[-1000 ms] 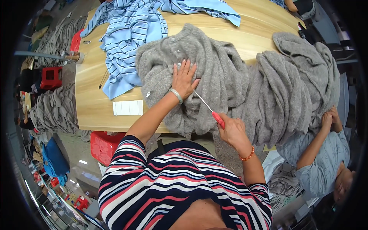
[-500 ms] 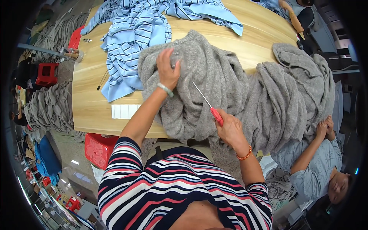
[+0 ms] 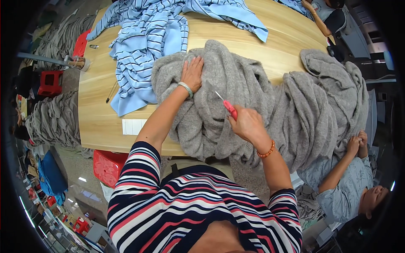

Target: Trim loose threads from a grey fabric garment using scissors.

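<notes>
A heap of grey knitted fabric (image 3: 236, 92) lies bunched over the table's near side. My left hand (image 3: 192, 76) rests flat on its left part, fingers stretched out and holding nothing. Over the middle of the heap, my right hand (image 3: 248, 123) is closed round a red-handled tool (image 3: 229, 109) with a slim metal shaft. The shaft points up and left, toward my left hand. Its tip is blurred against the knit, so I cannot tell whether it touches.
Blue striped garments (image 3: 139, 46) lie left of the heap and along the far side of the wooden table (image 3: 99, 97). White paper pieces (image 3: 133, 126) sit near the front edge. A red stool (image 3: 109, 168) stands below. Another person's hands (image 3: 357, 142) touch the heap's right end.
My left hand has come down flat onto the knit, slightly right of before. My right hand has moved up and left with the red-handled tool.
</notes>
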`<act>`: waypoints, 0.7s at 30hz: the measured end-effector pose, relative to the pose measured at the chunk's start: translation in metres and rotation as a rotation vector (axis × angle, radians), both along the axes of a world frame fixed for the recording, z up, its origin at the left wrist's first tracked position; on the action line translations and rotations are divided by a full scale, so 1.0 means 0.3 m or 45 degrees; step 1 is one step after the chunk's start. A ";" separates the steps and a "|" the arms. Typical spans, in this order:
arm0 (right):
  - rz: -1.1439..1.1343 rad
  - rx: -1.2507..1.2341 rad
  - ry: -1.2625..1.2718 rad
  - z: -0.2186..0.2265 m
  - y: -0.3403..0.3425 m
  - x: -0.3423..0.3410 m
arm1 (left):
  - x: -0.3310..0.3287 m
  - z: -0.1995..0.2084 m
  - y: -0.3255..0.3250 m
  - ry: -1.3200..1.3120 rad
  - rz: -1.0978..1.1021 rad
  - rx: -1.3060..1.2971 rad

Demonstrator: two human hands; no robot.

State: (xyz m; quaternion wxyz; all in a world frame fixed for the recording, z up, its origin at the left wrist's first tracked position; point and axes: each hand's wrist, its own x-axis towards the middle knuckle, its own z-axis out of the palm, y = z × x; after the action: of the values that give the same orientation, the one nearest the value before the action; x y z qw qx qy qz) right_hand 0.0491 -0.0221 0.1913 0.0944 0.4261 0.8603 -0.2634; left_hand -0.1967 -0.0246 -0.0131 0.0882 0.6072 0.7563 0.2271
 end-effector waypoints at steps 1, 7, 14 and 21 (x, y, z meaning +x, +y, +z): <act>0.064 -0.035 0.004 0.001 -0.010 0.009 | -0.007 -0.006 -0.009 -0.018 -0.034 0.035; 0.109 -0.089 -0.040 0.035 -0.075 0.096 | 0.077 0.070 -0.159 -0.130 -0.094 0.040; 0.296 -0.151 -0.110 -0.008 -0.167 0.164 | 0.120 0.113 -0.278 0.042 -0.186 0.013; 0.112 -0.130 -0.006 0.043 -0.179 0.138 | 0.028 0.137 -0.216 -0.857 -0.167 -0.216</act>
State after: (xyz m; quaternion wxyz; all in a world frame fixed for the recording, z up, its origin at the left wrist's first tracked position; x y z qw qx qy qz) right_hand 0.0906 -0.0757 0.2042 0.1296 0.3833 0.8634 -0.3014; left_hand -0.1884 -0.0894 0.0281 0.3970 0.5360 0.6604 0.3449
